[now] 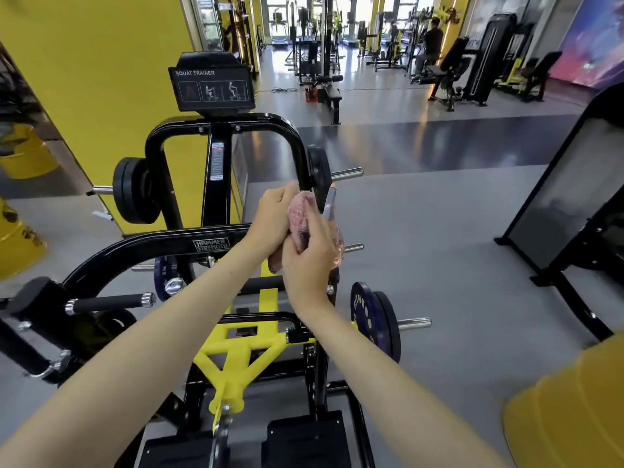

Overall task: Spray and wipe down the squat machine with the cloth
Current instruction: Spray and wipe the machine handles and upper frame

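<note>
The black and yellow squat machine (216, 244) stands in front of me, and its upright frame (297, 153) is just behind my hands. My left hand (271, 216) grips a bunched pink cloth (300, 214) close to the frame's right post. My right hand (309, 265) is right below it. Its fingers curl round what looks like a clear pinkish spray bottle (337, 246), and a grey top piece (330, 204) sticks up above them. The cloth sits between the two hands and touches both. Most of the bottle is hidden behind my right hand.
Black weight plates (135, 190) hang on the machine's left peg and blue ones (373, 319) on a lower right peg. A chrome-tipped handle (108, 302) juts out at the left. A black framed machine (570, 204) stands to the right, with yellow barrels (20, 153) at far left. Open grey floor (439, 231) lies between.
</note>
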